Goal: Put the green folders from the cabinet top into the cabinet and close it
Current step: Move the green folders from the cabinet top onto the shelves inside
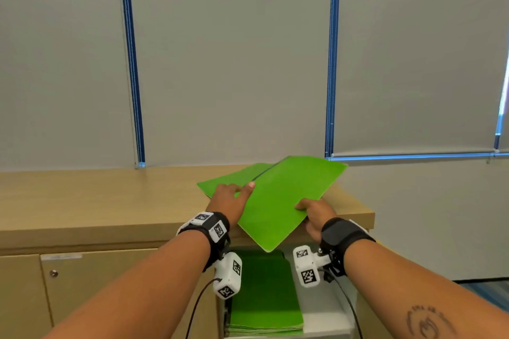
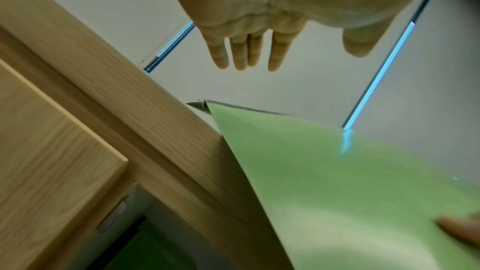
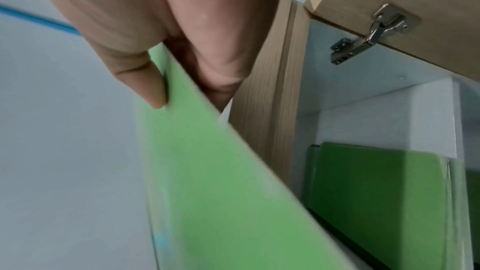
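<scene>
A: On the cabinet top (image 1: 110,201), toward two o'clock from the middle of the head view, the top folder (image 1: 278,201) is lying half over the front edge, with its near corner hanging above the open cabinet (image 1: 330,319). A second folder (image 1: 234,177) is lying flat under it, at its ten o'clock side.

B: Who is holding it?

A: The right hand (image 1: 316,216) is pinching the folder's right edge, thumb on top and fingers curled below; the right wrist view is showing this clearly. The left hand (image 1: 230,198) is lying with straight, spread fingers over the left edge and is gripping nothing.

B: How is it going to handle?

A: I am judging it thin, light and smooth. It is looking rather stiff, because the hanging corner is not bending, but with one pinch at the edge it may be swinging or slipping. A hold at the middle of a long edge, with the other hand supporting from below, is seeming safer to me.

B: And around it?

A: At six o'clock, inside the cabinet, a pile of green folders (image 1: 264,294) is already lying on the white shelf. The door (image 3: 415,7) is standing open at the right on its metal hinge (image 3: 369,34), and behind everything grey blinds (image 1: 234,63) are hanging.
</scene>
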Motion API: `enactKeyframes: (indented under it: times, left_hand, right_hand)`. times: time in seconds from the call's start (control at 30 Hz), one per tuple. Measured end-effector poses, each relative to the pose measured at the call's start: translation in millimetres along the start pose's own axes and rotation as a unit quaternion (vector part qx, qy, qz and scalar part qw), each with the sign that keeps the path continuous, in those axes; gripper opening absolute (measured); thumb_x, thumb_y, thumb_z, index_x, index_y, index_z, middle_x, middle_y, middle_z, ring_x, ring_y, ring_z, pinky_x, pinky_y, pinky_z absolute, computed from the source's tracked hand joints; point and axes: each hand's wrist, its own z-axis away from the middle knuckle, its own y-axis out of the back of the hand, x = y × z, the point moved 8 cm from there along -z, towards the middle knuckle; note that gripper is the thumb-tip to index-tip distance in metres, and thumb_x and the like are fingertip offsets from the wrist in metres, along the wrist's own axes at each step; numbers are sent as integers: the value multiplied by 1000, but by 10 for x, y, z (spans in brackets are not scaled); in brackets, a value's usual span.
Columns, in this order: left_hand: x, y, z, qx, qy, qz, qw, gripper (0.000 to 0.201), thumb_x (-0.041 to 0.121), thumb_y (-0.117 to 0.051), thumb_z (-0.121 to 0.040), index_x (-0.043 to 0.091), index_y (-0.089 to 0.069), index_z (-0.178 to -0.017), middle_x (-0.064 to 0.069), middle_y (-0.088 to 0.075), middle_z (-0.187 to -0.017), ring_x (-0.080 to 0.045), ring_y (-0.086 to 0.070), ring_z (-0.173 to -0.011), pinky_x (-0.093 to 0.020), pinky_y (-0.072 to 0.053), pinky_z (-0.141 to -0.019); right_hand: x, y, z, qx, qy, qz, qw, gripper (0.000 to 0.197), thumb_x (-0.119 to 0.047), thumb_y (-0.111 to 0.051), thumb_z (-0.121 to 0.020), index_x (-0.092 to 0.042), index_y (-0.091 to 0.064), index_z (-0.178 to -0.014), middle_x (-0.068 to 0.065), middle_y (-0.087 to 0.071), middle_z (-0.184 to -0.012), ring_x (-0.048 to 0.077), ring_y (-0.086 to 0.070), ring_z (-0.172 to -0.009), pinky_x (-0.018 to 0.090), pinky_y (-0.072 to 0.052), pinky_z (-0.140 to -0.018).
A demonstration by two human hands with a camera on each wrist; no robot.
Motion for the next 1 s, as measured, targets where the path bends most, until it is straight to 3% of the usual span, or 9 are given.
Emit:
enactKeyframes:
  times: [0.13,0.2,0.27,0.33,0.47,0.63,0.8,0.87,1.0]
  left_hand:
    - [-93,274,-14,79,44,27,995,84,64,-47,-87,5,-35,-145,-18,-29,-152,-27,-26,-142,-37,-22,-117]
    - [-117,343,2,104,49,48,992,92,67,-48,-84,7,-24,-150,-15,-21,-157,-25,-19,-146,-38,-18,-119]
    - [-89,382,62,107,42,105,988,99,72,-48,-79,12,-17,-152,-10,-20,-159,-23,-21,-146,-39,-19,-118]
    - [-25,404,152,99,30,183,978,99,73,-50,-76,20,-14,-152,-7,-26,-157,-23,-30,-142,-39,-25,-116]
    - [134,556,341,113,3,205,972,61,53,-58,-87,25,-38,-138,-7,-56,-131,-24,-57,-113,-35,-44,-96]
    - [466,786,618,148,-68,228,960,19,32,-48,-77,19,-52,-90,0,-57,-70,-14,-49,-58,-25,-38,-50]
    - [444,852,796,208,-76,212,952,6,22,-43,-81,20,-46,-86,-4,-48,-59,-21,-39,-48,-36,-36,-47]
    - [372,848,900,231,-62,176,955,8,16,-46,-87,20,-43,-93,-8,-49,-59,-25,-43,-49,-36,-38,-48]
    - [253,766,1136,242,-48,189,950,5,7,-43,-89,10,-44,-92,-10,-50,-64,-22,-42,-51,-29,-35,-47]
  right_hand:
    - [-172,143,71,-8,1,-50,999,39,15,-46,-66,5,-63,-100,25,-61,-97,41,-59,-87,67,-46,-87]
    - [-184,194,87,2,-3,-21,1000,24,3,-56,-53,1,-64,-76,22,-58,-87,38,-58,-80,69,-48,-84]
    - [-216,222,148,18,2,15,1000,9,-3,-60,-51,-7,-52,-50,14,-51,-72,29,-51,-69,46,-50,-71]
    - [-266,207,174,16,12,23,1000,16,-10,-60,-41,-15,-45,-39,8,-44,-68,24,-45,-70,38,-38,-70]
    - [-297,187,66,21,38,18,999,19,-18,-57,-26,-19,-48,-43,10,-47,-74,26,-47,-79,44,-39,-77]
    - [-497,43,217,25,65,11,998,61,-16,-57,-49,-10,-47,-108,11,-53,-100,28,-53,-94,51,-45,-91]
    - [-587,-16,281,15,99,57,993,23,-16,-52,-54,-15,-55,-76,11,-62,-92,28,-56,-90,47,-46,-82]
    - [-541,64,255,20,104,80,991,18,-14,-51,-54,-16,-57,-70,11,-64,-87,28,-58,-86,52,-50,-85]
    - [-458,143,379,14,112,115,987,21,-13,-46,-57,-15,-60,-72,12,-63,-82,25,-56,-79,40,-46,-74]
